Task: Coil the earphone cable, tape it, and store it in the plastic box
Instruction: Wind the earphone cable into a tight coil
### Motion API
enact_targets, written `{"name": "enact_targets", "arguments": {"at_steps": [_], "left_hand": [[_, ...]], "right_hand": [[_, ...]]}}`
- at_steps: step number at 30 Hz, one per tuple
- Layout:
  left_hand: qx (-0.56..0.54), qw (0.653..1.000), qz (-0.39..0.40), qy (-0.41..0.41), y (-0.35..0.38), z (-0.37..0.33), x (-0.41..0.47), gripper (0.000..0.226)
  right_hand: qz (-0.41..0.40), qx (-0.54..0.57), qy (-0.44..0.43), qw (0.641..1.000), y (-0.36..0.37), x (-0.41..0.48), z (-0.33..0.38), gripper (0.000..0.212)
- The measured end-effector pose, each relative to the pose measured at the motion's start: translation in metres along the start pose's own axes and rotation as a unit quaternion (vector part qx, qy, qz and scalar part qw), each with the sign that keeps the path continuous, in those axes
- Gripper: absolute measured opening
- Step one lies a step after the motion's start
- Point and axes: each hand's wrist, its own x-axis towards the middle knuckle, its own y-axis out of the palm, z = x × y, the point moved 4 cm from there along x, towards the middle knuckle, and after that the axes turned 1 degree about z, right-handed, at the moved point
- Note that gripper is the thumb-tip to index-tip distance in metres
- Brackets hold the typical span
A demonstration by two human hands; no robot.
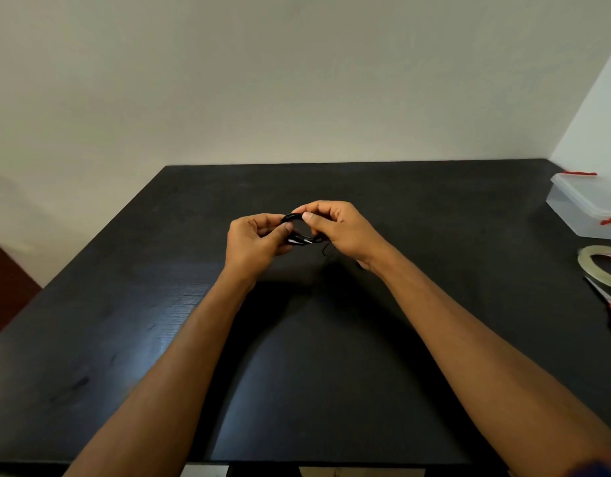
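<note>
A black earphone cable (297,235) is wound into a small coil, held above the middle of the black table (159,321). My left hand (254,241) pinches the coil's left side. My right hand (338,228) pinches its upper right side, thumb on top. A short loose end of cable (326,250) hangs below my right hand. A clear plastic box (588,206) with red clips stands at the far right of the table, lid on. Nearer along that edge lies a roll of clear tape (600,263).
Scissors with orange-red handles (610,309) lie at the table's right edge, just in front of the tape. A pale wall runs behind the table. A dark red piece of furniture (8,287) stands beyond the table's left side.
</note>
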Motion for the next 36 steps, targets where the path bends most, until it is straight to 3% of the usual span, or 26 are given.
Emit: {"name": "enact_targets", "arguments": {"at_steps": [8, 17, 30, 36], "left_hand": [[-0.004, 0.999, 0.02, -0.025, 0.008, 0.003, -0.005, 0.008], [0.009, 0.997, 0.072, -0.006, 0.013, -0.002, -0.01, 0.013], [0.072, 0.993, 0.095, 0.023, 0.017, -0.001, -0.01, 0.018], [0.077, 0.994, 0.044, 0.064, 0.018, -0.005, -0.011, 0.02]], "right_hand": [[-0.042, -0.089, -0.027, 0.995, 0.0, -0.001, 0.001, 0.021], [0.003, -0.166, -0.065, 0.984, -0.007, -0.001, 0.004, 0.021], [0.038, -0.084, -0.045, 0.995, -0.01, -0.002, -0.004, 0.025], [0.03, 0.002, -0.012, 0.999, -0.011, -0.001, -0.009, 0.024]]}}
